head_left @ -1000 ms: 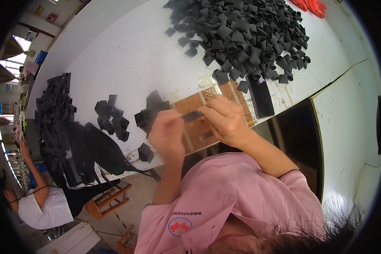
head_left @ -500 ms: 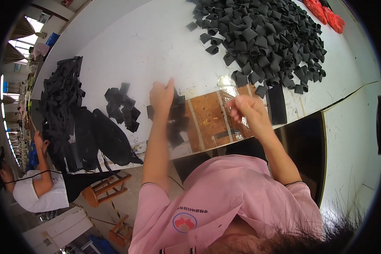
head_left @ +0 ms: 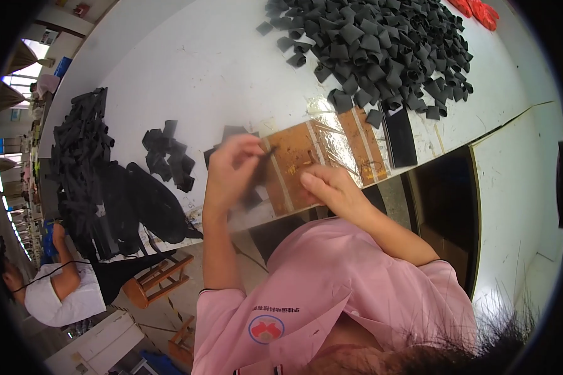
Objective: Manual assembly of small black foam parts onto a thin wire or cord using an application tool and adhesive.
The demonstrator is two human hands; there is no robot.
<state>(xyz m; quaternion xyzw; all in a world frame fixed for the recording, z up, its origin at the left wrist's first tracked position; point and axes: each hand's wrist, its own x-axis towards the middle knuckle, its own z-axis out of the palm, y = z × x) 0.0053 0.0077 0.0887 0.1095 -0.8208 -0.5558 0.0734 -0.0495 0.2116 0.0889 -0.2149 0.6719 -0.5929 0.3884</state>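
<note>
The left hand [head_left: 230, 174], blurred, has a dark piece [head_left: 270, 151] at its fingertips; the right hand [head_left: 334, 187] is over the lower part of a brown board [head_left: 297, 147] on the white table [head_left: 187, 69]. Folded black pieces [head_left: 381, 56] are heaped beyond the board, black strips [head_left: 81, 147] lie far left, and a person in white [head_left: 65, 294] is beyond a wooden stool [head_left: 159, 282].

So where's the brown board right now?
In the head view, the brown board lies just right of centre, along the near edge of the white table, below the dark pile, the left hand at its left.
</note>
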